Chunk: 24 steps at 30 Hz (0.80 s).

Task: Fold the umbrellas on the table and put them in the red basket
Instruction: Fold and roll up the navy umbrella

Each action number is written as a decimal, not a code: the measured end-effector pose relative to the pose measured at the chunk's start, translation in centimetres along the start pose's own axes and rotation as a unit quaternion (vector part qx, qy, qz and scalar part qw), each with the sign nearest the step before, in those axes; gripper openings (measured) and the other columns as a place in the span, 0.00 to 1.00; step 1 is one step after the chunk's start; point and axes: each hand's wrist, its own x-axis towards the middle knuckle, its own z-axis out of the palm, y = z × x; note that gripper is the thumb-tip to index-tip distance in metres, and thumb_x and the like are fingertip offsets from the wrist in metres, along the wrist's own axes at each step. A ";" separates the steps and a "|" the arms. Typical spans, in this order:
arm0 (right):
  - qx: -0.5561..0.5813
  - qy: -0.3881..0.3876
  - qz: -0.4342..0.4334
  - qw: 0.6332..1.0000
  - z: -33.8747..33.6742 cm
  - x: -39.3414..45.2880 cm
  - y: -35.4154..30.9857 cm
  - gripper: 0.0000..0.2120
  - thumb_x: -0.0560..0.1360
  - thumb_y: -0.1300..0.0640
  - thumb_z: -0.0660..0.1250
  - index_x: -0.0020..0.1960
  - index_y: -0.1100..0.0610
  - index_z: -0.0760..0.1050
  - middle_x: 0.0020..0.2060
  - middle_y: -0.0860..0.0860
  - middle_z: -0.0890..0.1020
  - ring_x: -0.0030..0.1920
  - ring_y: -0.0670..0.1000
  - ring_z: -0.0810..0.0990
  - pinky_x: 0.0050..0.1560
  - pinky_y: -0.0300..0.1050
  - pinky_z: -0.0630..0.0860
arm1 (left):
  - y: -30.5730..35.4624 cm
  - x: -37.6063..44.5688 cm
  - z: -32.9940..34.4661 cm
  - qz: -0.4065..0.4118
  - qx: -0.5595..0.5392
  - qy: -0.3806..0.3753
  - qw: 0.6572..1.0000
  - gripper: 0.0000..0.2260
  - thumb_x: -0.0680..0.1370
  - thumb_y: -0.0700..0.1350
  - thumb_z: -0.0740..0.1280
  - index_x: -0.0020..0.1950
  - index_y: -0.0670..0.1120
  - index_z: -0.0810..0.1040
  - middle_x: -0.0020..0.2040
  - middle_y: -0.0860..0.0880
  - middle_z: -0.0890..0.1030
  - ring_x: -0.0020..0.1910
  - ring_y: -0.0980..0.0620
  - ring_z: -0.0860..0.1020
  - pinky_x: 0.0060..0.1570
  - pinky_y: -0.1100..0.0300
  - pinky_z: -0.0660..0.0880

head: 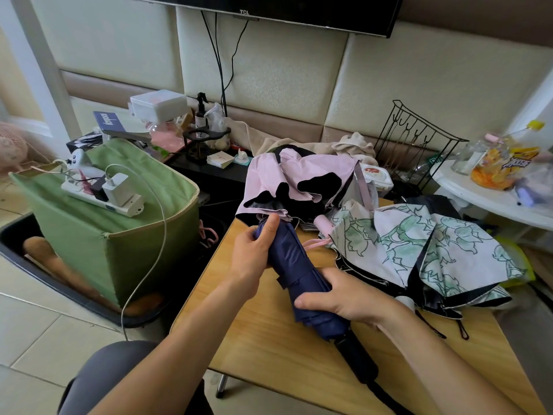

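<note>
Clearly the wrapping step was underway: both hands curled round the navy umbrella (302,283) over the near table (254,333), left hand (254,256) at its far tip, right hand (344,298) mid-bundle. Next, probably, fastening the strap (285,281); no red basket showed.

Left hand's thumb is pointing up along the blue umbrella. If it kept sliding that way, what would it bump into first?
Probably the pink umbrella: its crumpled canopy edge sits just past the left hand thumb tip, at the navy umbrella top. Depth is hard to judge.

Bare table (257,333) nearside; pink umbrella (299,175) and floral umbrella (434,244) crowd far side.
</note>
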 end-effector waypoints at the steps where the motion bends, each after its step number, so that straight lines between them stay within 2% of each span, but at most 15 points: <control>1: -0.006 -0.003 -0.006 1.000 -0.1 -0.2 -0.2 0.14 0.72 0.55 0.78 0.53 0.58 0.79 0.43 0.53 0.86 0.44 0.54 0.86 0.50 0.51 0.82 | 0.1 0.0 -0.1 0.007 0.003 -0.002 1.000 0.24 0.79 0.59 0.69 0.51 0.36 0.79 0.42 0.42 0.84 0.41 0.46 0.84 0.44 0.48 0.84; 3: -0.014 -0.012 -0.016 1.000 -0.4 -0.5 -0.6 0.10 0.74 0.60 0.77 0.51 0.56 0.78 0.42 0.50 0.85 0.43 0.50 0.84 0.48 0.46 0.80 | 0.3 -0.1 -0.2 0.027 0.006 -0.016 0.999 0.29 0.77 0.61 0.69 0.52 0.32 0.78 0.42 0.41 0.84 0.40 0.47 0.84 0.39 0.52 0.83; 5: 0.006 -0.023 -0.019 1.000 -0.7 -0.8 -0.9 0.10 0.72 0.60 0.77 0.50 0.56 0.78 0.40 0.48 0.84 0.42 0.47 0.82 0.45 0.41 0.79 | 0.2 0.0 -0.4 0.046 0.002 -0.037 0.998 0.33 0.73 0.63 0.69 0.54 0.31 0.79 0.42 0.41 0.85 0.40 0.47 0.84 0.38 0.54 0.82; 7: 0.030 -0.039 -0.023 0.998 -0.9 -1.0 -1.0 0.11 0.69 0.59 0.75 0.50 0.56 0.78 0.38 0.48 0.83 0.40 0.47 0.81 0.43 0.39 0.78 | 0.4 -0.1 -0.5 0.041 -0.027 -0.056 0.997 0.30 0.72 0.62 0.70 0.54 0.33 0.81 0.43 0.42 0.85 0.42 0.47 0.84 0.40 0.55 0.82; 10: 0.062 -0.057 -0.013 0.996 -1.0 -1.1 -0.9 0.13 0.68 0.56 0.74 0.51 0.57 0.78 0.40 0.49 0.84 0.42 0.48 0.83 0.44 0.40 0.78 | 0.4 -0.3 -0.4 -0.004 -0.105 -0.093 0.990 0.25 0.74 0.58 0.71 0.57 0.38 0.81 0.49 0.40 0.85 0.46 0.47 0.84 0.46 0.56 0.82; 12: 0.073 -0.064 -0.004 0.995 -0.9 -1.0 -0.5 0.14 0.70 0.54 0.75 0.53 0.56 0.79 0.44 0.51 0.85 0.46 0.50 0.84 0.47 0.43 0.79 | 0.3 -0.3 -0.3 -0.023 -0.153 -0.104 0.982 0.24 0.75 0.56 0.73 0.61 0.39 0.80 0.53 0.39 0.83 0.51 0.44 0.84 0.51 0.52 0.82; 14: 0.070 -0.060 0.003 0.996 -0.4 -0.9 -0.1 0.17 0.72 0.52 0.75 0.58 0.57 0.78 0.49 0.54 0.86 0.49 0.54 0.85 0.51 0.49 0.81 | -0.1 -0.2 -0.2 -0.021 -0.172 -0.111 0.979 0.20 0.76 0.54 0.73 0.59 0.40 0.79 0.53 0.40 0.83 0.57 0.41 0.84 0.58 0.46 0.81; 16: 0.055 -0.038 0.000 0.998 0.2 -0.9 0.1 0.20 0.73 0.50 0.75 0.60 0.57 0.77 0.49 0.54 0.86 0.49 0.55 0.86 0.52 0.51 0.81 | -0.2 -0.2 -0.2 -0.020 -0.167 -0.099 0.981 0.17 0.77 0.53 0.73 0.55 0.40 0.78 0.50 0.40 0.83 0.59 0.39 0.83 0.59 0.44 0.81; 19: -0.026 0.024 -0.016 0.999 0.8 -1.1 -0.1 0.21 0.73 0.46 0.79 0.59 0.55 0.77 0.45 0.48 0.88 0.45 0.51 0.87 0.47 0.48 0.82 | -0.2 0.1 -0.6 -0.034 -0.179 -0.056 0.982 0.17 0.75 0.52 0.76 0.54 0.41 0.78 0.49 0.40 0.83 0.58 0.39 0.84 0.55 0.47 0.83; 22: -0.087 0.055 -0.021 0.994 0.9 -0.9 0.1 0.18 0.70 0.49 0.79 0.54 0.55 0.77 0.41 0.53 0.88 0.43 0.57 0.88 0.45 0.57 0.84 | -0.2 0.5 -1.0 -0.037 -0.155 -0.018 0.987 0.17 0.75 0.53 0.77 0.52 0.42 0.79 0.48 0.40 0.85 0.56 0.38 0.85 0.58 0.43 0.82; 24: -0.053 0.025 -0.006 0.998 0.6 -0.6 0.3 0.17 0.72 0.54 0.77 0.54 0.60 0.75 0.42 0.58 0.87 0.43 0.61 0.87 0.41 0.56 0.83 | -0.4 0.5 -1.0 -0.038 -0.127 -0.001 0.991 0.18 0.74 0.55 0.78 0.52 0.42 0.80 0.50 0.38 0.85 0.55 0.37 0.85 0.58 0.42 0.81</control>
